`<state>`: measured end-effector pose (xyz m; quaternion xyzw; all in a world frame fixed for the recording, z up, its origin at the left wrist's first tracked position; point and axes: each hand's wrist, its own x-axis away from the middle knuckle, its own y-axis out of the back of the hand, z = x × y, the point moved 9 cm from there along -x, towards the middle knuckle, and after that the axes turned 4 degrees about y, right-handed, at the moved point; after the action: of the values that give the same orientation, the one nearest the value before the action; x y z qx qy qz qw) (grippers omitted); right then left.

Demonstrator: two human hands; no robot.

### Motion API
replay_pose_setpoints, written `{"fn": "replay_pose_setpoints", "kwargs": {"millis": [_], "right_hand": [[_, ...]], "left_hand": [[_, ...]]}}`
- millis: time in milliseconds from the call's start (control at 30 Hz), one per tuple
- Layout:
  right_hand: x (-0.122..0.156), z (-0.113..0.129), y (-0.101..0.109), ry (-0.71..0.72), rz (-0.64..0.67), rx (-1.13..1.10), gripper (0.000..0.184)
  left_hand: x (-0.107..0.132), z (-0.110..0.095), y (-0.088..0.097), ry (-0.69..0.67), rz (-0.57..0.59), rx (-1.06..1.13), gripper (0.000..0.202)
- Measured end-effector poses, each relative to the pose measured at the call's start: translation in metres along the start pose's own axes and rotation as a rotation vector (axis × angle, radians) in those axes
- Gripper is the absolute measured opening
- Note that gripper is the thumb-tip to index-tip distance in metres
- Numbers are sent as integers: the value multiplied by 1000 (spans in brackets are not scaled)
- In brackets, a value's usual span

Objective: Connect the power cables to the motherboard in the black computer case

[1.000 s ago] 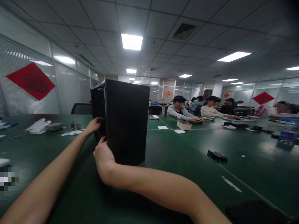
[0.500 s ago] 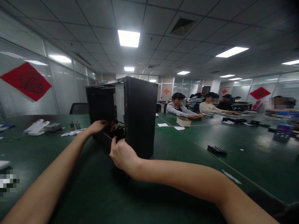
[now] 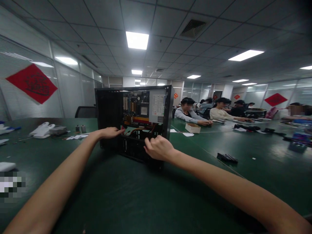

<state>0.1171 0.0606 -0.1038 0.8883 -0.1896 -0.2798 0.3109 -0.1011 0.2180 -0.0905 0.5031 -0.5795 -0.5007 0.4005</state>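
Observation:
A black computer case stands upright on the green table with its open side facing me. Inside it I see a motherboard, a silver power supply at the upper right and loose cables low down. My left hand is closed on the lower left part of the opening, its fingertips reaching inside near the cables. Curled over the lower frame at the right is my right hand, gripping the case. The tips of its fingers are partly hidden.
White plastic bags, a grey metal box and papers lie to the left. On the right are a small open box, a black part and a plastic bottle. Several people sit along the far table.
The computer case has been turned, so its open side now faces me and the motherboard shows. Both hands have shifted right, still on the case.

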Motion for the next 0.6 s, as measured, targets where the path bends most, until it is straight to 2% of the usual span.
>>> {"fn": "replay_pose_setpoints", "kwargs": {"millis": [133,267,600], "right_hand": [[10,-34,-27,-26,-24,-19,35],[15,-57,-47,-22,-45,-27,33],[26,-76,-64,-26,-53,-63,35]], "left_hand": [[5,-25,-3,-61,33,-81,93],[9,-45,-5,-100,57,-152,90],[24,-68,-5,-159,147,-150,71]]}}
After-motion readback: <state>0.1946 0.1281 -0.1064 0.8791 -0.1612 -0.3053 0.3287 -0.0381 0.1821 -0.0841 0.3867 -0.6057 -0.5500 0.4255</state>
